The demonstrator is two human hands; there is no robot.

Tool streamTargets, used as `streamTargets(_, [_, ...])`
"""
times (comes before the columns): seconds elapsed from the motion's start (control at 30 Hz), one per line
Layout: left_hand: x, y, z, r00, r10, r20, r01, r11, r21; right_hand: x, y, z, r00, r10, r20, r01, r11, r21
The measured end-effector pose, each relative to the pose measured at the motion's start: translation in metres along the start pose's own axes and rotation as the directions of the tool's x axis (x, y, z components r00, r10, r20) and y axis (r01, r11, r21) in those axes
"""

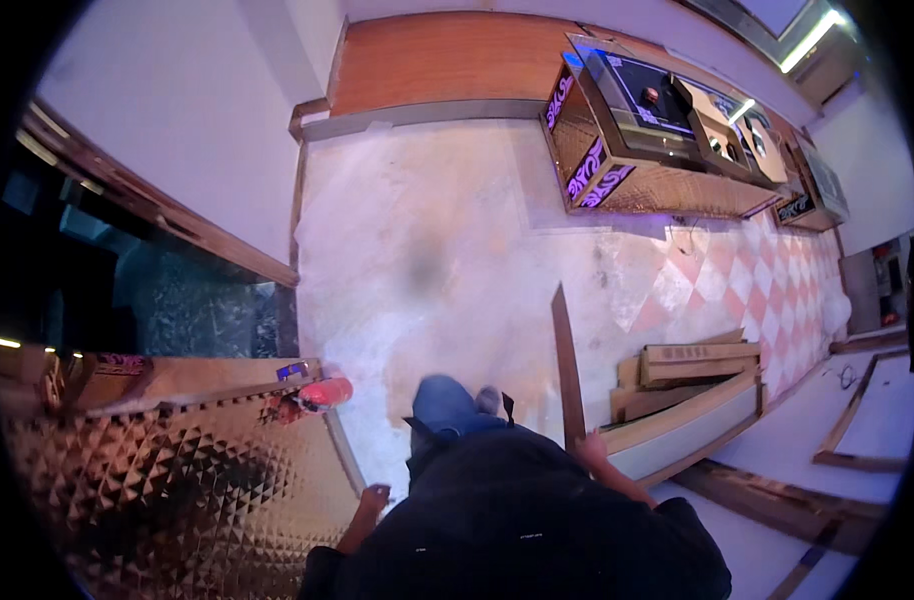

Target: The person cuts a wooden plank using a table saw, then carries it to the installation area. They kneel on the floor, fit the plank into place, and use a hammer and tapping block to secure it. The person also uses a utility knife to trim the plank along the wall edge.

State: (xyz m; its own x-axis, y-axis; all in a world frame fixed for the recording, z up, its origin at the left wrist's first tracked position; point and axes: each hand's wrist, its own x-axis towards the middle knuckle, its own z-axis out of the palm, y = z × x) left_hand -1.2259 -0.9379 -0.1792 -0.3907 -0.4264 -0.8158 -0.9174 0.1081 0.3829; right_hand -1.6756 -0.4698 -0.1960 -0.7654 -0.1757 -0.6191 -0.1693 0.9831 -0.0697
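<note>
My right hand (589, 450) is closed around the near end of a long brown wooden strip (567, 370). The strip points away from me, and its far end narrows to a slanted tip. My left hand (374, 498) hangs low at my left side with its fingers curled. Whatever might be inside those fingers is hidden. Between that hand and the gold-coloured counter (207, 480) there is a small gap. A red fire extinguisher (325, 393) stands at the counter's far corner.
On my right, wooden boards (692, 365) lie stacked beside a pale panel with wooden edging (687, 430). A gold display counter with a glass top (667, 185) stands at the far right. Ahead is a raised orange-brown platform (437, 60). Framed white panels (877, 410) lie at the right edge.
</note>
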Motion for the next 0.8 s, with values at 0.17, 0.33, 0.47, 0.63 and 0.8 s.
streamTargets(0.17, [0.069,0.116,-0.049,0.978,-0.209,0.01,0.209,0.976,-0.06,0.197,-0.146,-0.217,0.994,-0.047,0.099,0.049,0.999,-0.016])
streamTargets(0.33, [0.285,0.303,-0.154,0.998,-0.002,0.057,-0.006,0.991,0.132,0.368,-0.166,-0.317,0.995,0.091,0.031,-0.088,0.992,-0.085])
streamTargets(0.47, [0.444,0.53,-0.35,0.896,0.258,-0.36,-0.235,0.966,0.108,0.449,-0.244,-0.419,0.997,0.064,-0.037,-0.065,0.998,-0.028])
streamTargets(0.63, [0.545,0.879,-0.601,0.717,0.345,-0.606,-0.667,0.591,-0.453,0.581,-0.348,-0.57,0.997,0.047,-0.055,-0.042,0.996,0.083])
streamTargets(0.8, [0.623,1.059,-0.643,0.746,0.314,-0.587,-0.528,0.816,-0.234,0.739,-0.379,-0.673,0.996,0.062,-0.064,-0.05,0.984,0.17])
